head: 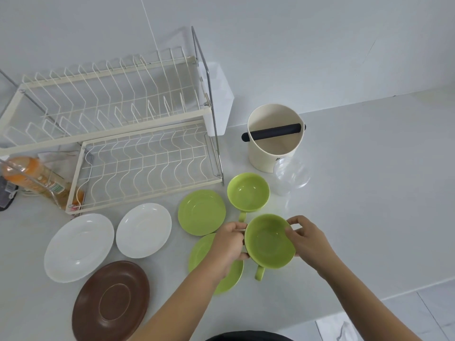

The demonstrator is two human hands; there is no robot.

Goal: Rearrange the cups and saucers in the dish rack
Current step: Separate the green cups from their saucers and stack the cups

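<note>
- I am watching both hands holding the near green cup point(269, 242) low over the counter point(369, 168).
- The left hand point(230, 244) is keeping its grip pinched on the rim at nine o'clock.
- The right hand point(307, 239) is curling its grip on the rim at three o'clock.
- The dish rack point(118, 134) is standing at eleven o'clock from that cup, with saucers lying in front.

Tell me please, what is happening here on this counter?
A person holds a green cup with both hands, the left hand and right hand gripping its rim on opposite sides. A second green cup stands behind it. Two green saucers, two white saucers and a brown saucer lie on the counter. The dish rack holds no dishes yet.
</note>
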